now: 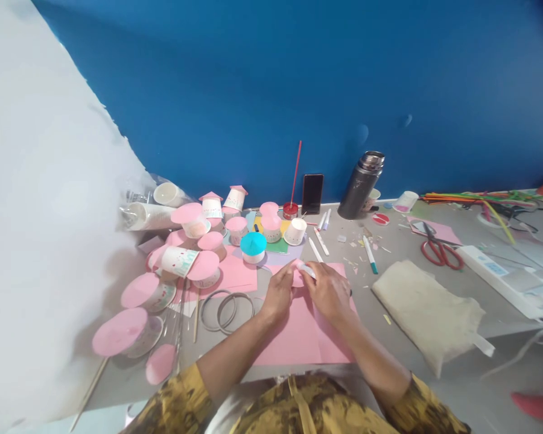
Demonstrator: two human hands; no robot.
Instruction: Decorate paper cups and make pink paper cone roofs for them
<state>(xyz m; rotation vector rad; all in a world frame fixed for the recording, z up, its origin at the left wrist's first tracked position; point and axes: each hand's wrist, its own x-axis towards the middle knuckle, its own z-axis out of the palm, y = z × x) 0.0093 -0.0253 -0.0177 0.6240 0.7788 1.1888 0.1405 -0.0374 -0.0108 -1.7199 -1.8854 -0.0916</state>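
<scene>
My left hand [278, 294] grips a small piece of pink paper [297, 278] above larger pink sheets [294, 337]. Close against it, my right hand [329, 292] is closed around a slim whitish object [308, 271] whose tip meets the pink paper; its exact kind is unclear. A paper cup with a blue cone top [253, 246] stands just beyond my left hand. Two metal rings [228, 310] lie to the left. White pens [320, 241] and a marker with a teal end [370, 254] rest beyond my right hand.
Several paper cups with pink discs [190, 220] crowd the left side. A dark flask [361, 184] and a phone [312, 193] stand by the blue wall. Red-handled scissors [438, 250], a cloth pouch [428, 310] and a power strip [502, 280] occupy the right.
</scene>
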